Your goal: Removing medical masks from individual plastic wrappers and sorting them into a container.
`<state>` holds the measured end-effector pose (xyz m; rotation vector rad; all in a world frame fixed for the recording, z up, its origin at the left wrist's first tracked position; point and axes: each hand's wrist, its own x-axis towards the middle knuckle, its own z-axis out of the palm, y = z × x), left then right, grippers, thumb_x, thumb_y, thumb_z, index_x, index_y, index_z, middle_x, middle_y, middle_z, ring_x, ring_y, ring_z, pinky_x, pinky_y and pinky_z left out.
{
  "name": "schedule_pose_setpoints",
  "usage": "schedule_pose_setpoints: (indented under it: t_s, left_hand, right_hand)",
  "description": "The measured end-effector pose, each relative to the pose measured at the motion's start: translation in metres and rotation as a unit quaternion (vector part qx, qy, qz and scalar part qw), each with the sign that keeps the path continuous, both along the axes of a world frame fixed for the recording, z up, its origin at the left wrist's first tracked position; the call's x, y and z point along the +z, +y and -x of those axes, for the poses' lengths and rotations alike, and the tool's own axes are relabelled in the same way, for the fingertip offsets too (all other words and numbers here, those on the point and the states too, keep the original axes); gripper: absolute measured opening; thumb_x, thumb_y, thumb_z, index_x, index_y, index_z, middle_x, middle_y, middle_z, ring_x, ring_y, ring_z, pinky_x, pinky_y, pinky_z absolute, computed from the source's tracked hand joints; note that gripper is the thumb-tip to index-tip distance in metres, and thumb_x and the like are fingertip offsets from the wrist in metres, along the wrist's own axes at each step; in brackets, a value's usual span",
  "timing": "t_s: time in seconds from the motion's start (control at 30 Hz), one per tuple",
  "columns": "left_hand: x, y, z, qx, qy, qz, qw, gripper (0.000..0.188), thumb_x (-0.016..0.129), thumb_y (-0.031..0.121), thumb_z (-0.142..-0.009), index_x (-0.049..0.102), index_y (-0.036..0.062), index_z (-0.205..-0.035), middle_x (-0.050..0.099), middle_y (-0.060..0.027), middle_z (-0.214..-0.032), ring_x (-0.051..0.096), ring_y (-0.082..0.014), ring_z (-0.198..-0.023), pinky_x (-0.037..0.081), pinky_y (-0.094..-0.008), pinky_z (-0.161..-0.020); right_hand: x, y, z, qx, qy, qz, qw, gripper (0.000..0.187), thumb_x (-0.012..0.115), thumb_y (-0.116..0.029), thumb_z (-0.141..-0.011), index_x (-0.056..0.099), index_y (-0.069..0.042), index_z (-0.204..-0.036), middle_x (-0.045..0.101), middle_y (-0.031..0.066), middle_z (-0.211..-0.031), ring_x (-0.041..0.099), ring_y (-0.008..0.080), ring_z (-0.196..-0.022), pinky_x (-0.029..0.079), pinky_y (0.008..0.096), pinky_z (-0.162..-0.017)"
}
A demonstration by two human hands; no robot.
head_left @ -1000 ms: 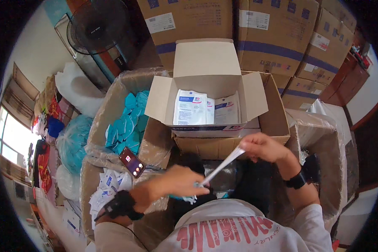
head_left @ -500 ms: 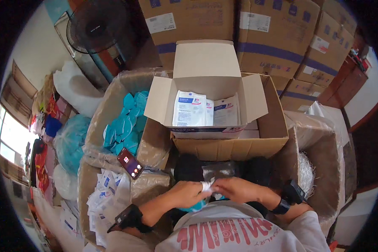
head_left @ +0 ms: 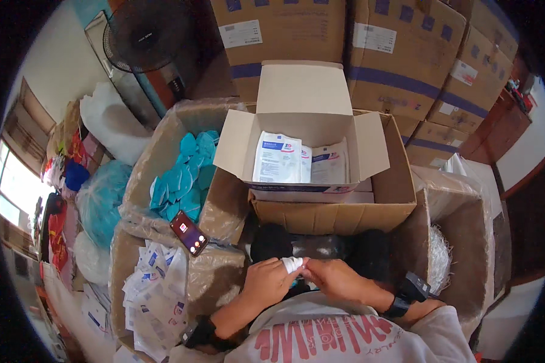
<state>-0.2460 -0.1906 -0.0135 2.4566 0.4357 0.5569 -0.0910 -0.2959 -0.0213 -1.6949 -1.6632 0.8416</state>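
Both hands meet close to my body, above my lap. My left hand [head_left: 267,280] is closed, with a white wrap [head_left: 292,264] at its thumb and forefinger. A small part of a teal face mask [head_left: 295,282] shows beneath its fingers; most of the mask is hidden. My right hand [head_left: 334,277] is closed in a pinch, its fingertips touching the white wrap, and what it grips cannot be made out. Past the hands, an open white box [head_left: 309,192] holds several white printed packets [head_left: 277,158] standing upright.
The white box rests on a brown carton [head_left: 339,216]. At left, one plastic-lined carton holds teal masks [head_left: 184,175], another holds white packets [head_left: 154,296]; a phone [head_left: 188,233] lies between them. White strings [head_left: 439,260] fill part of the right carton. Sealed cartons [head_left: 399,60] stand behind.
My hands stay together, the left raised slightly and the right turned a little. Less of the teal mask shows below the left hand. The whole view has shifted slightly.
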Motion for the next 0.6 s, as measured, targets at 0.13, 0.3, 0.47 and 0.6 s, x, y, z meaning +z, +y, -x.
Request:
schedule_pose_setpoints:
  t_s: [0.13, 0.3, 0.47, 0.6]
  left_hand:
    - [0.021, 0.004, -0.010, -0.140, 0.273, 0.034, 0.951, 0.030, 0.047, 0.034, -0.085, 0.063, 0.0087, -0.092, 0.062, -0.0113, -0.076, 0.060, -0.0306, -0.073, 0.047, -0.0403, -0.062]
    - [0.030, -0.004, -0.015, -0.287, 0.344, 0.083, 0.890, 0.041, 0.040, 0.044, -0.089, 0.060, 0.0082, -0.093, 0.062, -0.0185, -0.082, 0.059, -0.0383, -0.079, 0.045, -0.0463, -0.068]
    - [0.039, 0.000, -0.026, -0.380, 0.318, 0.213, 0.842, 0.035, 0.043, 0.038, -0.089, 0.055, 0.0062, -0.094, 0.059, -0.0196, -0.085, 0.057, -0.0373, -0.079, 0.046, -0.0448, -0.069]
    - [0.046, 0.001, -0.022, -0.405, 0.304, 0.140, 0.851, 0.033, 0.042, 0.035, -0.089, 0.056, 0.0056, -0.094, 0.058, -0.0183, -0.084, 0.057, -0.0358, -0.081, 0.045, -0.0435, -0.070]
  right_hand:
    - [0.002, -0.010, -0.008, 0.119, -0.057, 0.181, 0.975, 0.035, 0.041, -0.036, -0.090, 0.056, -0.006, -0.098, 0.060, 0.0219, -0.083, 0.057, 0.0407, -0.078, 0.044, 0.0486, -0.066]
    - [0.025, -0.018, -0.013, 0.277, -0.022, 0.276, 0.920, 0.039, 0.038, -0.040, -0.091, 0.056, -0.007, -0.103, 0.060, 0.0213, -0.092, 0.057, 0.0390, -0.088, 0.043, 0.0466, -0.072]
    - [0.051, -0.033, -0.034, 0.312, 0.103, 0.264, 0.907, 0.040, 0.034, -0.040, -0.093, 0.051, -0.004, -0.095, 0.058, 0.0196, -0.090, 0.056, 0.0358, -0.084, 0.043, 0.0422, -0.074]
    - [0.070, -0.036, -0.042, 0.318, 0.101, 0.271, 0.903, 0.036, 0.037, -0.035, -0.093, 0.050, -0.002, -0.097, 0.058, 0.0176, -0.090, 0.056, 0.0317, -0.084, 0.044, 0.0383, -0.072]
